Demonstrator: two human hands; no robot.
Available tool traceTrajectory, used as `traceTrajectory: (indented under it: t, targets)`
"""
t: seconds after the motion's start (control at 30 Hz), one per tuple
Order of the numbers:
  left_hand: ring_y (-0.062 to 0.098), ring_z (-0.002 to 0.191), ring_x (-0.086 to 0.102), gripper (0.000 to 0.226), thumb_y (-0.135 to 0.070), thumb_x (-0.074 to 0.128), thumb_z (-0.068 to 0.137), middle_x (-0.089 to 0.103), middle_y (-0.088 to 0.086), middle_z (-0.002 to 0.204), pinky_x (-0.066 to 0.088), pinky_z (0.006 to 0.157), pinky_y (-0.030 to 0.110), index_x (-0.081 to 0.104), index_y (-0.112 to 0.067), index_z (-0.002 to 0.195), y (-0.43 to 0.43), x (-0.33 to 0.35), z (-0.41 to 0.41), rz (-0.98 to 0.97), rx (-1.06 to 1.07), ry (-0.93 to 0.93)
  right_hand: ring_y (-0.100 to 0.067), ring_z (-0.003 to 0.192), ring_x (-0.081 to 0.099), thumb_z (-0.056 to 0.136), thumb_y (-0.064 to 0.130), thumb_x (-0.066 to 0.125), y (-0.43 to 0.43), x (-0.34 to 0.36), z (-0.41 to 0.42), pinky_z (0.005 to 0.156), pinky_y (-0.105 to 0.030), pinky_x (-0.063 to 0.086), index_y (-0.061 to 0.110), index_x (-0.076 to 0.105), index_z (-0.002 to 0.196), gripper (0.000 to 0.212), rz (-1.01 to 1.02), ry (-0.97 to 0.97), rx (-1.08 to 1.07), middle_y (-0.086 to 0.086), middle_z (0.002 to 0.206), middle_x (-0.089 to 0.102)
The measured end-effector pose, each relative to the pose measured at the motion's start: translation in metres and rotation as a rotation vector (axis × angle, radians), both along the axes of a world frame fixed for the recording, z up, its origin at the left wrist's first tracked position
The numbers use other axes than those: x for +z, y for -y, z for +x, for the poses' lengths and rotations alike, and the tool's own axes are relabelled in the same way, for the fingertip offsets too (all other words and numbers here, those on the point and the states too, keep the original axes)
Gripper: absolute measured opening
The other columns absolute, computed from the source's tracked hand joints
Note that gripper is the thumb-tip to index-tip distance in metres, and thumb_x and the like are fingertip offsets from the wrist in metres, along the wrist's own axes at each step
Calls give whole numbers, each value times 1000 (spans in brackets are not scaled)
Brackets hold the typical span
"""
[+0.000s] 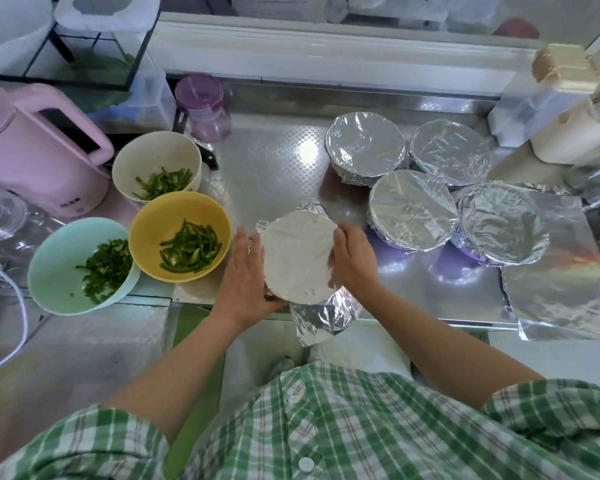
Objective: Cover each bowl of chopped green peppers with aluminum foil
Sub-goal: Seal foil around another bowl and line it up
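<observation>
Showing small dark print low on the pink electric kettle (39, 157), too blurred to read. Pressing the flat, straight-fingered left hand (246, 271) against the left side of the foil-topped round bowl (297, 258) at the near edge of the steel counter (267, 161); curling the right hand (352, 258) over its right rim, gripping crinkled foil.

Pink kettle (39, 150), purple-lidded jar (201, 105), black-handled knife (208, 156), steel counter (274, 161)
</observation>
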State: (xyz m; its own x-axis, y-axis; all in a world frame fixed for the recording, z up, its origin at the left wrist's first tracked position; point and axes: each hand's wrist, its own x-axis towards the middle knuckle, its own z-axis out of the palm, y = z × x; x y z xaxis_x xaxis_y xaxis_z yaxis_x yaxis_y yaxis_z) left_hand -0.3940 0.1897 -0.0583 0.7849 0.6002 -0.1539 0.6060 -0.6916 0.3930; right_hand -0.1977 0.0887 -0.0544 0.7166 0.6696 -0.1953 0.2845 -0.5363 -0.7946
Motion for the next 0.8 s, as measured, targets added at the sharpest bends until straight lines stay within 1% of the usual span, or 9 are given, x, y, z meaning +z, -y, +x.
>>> traceTrajectory:
  t: [0.07,0.13,0.23,0.3,0.43,0.57,0.67,0.73,0.8]
  targets:
    - [37,150,-15,136,-69,72,66,-13,26,161,8,123,55,-10,-6,154,1,1,-8,32,-44,31,-29,115,52,95,42,35,-2,7,7,94,-33,36,10,55,117,43,0,117,-17,-13,116,60]
    - [36,150,-18,132,-68,65,67,-18,23,161,11,122,56,-12,-6,154,6,5,-12,46,-94,68,-26,124,47,95,36,37,-11,16,17,103,-31,31,5,51,128,48,71,269,87,-11,131,54]
    - [35,150,-20,137,-90,52,65,-18,23,161,2,122,54,-5,-5,156,19,12,-3,18,-102,99,-24,136,41,95,35,38,-31,22,29,110,-35,28,10,49,138,51,101,401,407,-8,148,44]
    - [36,148,-23,147,-101,42,55,-20,25,160,0,122,56,-8,-7,157,26,13,11,17,-92,35,-25,137,40,95,34,38,-42,17,31,110,-38,29,10,49,140,52,40,440,576,-8,149,44]
    - [42,147,-24,154,-103,37,46,-22,30,158,1,122,56,-9,-7,157,27,7,28,47,21,-89,-27,124,49,98,32,38,-40,13,26,101,-32,32,5,45,140,51,-69,283,615,-13,132,56]
    - [43,148,-17,148,-98,42,48,-16,30,159,8,122,55,-9,-8,154,21,3,29,73,18,-128,-23,113,53,98,30,40,-32,10,26,94,-25,35,5,47,140,49,-4,170,509,-13,123,59]
    - [45,149,-10,142,-95,40,50,-10,32,159,12,121,55,-9,-10,153,18,5,29,95,-19,-132,-22,83,62,101,22,43,-30,11,22,76,-26,46,10,51,134,36,8,79,411,-7,99,64]
    - [44,149,-12,141,-93,46,51,-12,31,159,9,122,54,-12,-12,151,16,7,28,92,-38,-137,-13,62,58,101,23,40,-29,11,21,60,-27,49,15,55,125,29,-16,-1,370,4,78,59]
    - [44,149,-14,143,-91,57,53,-13,31,159,8,122,53,-14,-14,150,16,9,29,91,-36,-145,-15,64,58,101,29,39,-25,11,20,62,-30,53,16,51,125,31,-31,-54,344,3,76,59]
